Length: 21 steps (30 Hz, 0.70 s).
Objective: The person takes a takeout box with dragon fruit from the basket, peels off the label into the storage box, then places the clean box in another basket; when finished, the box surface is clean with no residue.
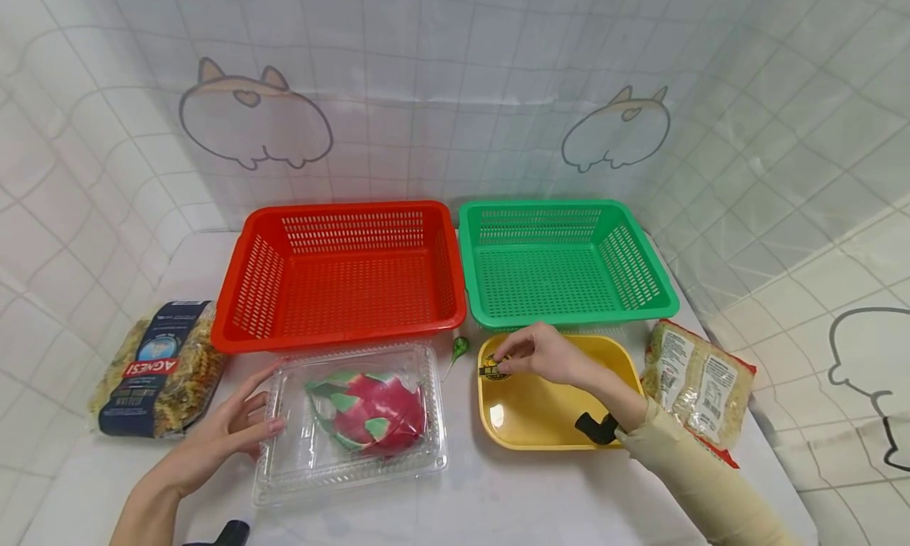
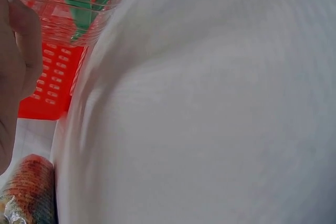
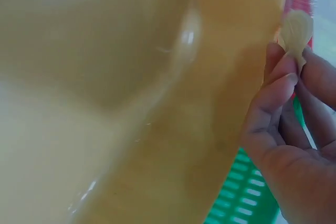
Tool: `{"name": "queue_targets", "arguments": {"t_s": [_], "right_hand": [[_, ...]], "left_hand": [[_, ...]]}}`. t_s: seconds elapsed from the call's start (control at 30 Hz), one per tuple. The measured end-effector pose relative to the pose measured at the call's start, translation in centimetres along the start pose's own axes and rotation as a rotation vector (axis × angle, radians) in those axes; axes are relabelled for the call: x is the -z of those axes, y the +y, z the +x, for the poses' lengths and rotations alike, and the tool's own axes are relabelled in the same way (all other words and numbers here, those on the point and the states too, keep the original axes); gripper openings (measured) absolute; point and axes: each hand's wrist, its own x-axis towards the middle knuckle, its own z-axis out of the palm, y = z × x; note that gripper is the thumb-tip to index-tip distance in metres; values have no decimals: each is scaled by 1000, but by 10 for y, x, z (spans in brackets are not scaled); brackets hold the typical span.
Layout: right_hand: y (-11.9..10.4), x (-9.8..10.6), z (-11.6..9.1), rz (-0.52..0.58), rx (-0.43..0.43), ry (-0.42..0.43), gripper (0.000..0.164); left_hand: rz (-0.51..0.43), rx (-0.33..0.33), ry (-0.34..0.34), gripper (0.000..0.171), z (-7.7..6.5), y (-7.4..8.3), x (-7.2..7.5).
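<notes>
My right hand pinches a small black-and-gold label between thumb and fingertips, over the left end of a yellow tray. The right wrist view shows the pale back of the label above the fingertips. My left hand rests along the left side of a clear plastic clamshell box, its fingers lightly bent and touching the edge. Inside the box lies a pink dragon fruit with green scales. Only part of the left hand shows in the left wrist view.
Behind stand a red basket and a green basket, side by side. A pasta bag lies at left, and a red-edged clear bag of pale grain at right. A small green thing with a thin stem lies between box and tray.
</notes>
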Motion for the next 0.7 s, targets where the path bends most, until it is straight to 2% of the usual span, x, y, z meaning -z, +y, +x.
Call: {"name": "queue_targets", "arguments": {"t_s": [0.1,0.3,0.7], "right_hand": [[4,2,1,-47,-9,-3,10],[10,3,4,-166,-26,-30,10],[23,-8,11,-375,36,-56,14]], "left_hand": [[1,-5,-1,84,0,1,0],[-8,29,-12,85,1,1,0],[2,30,-14,85,0,1,1]]}}
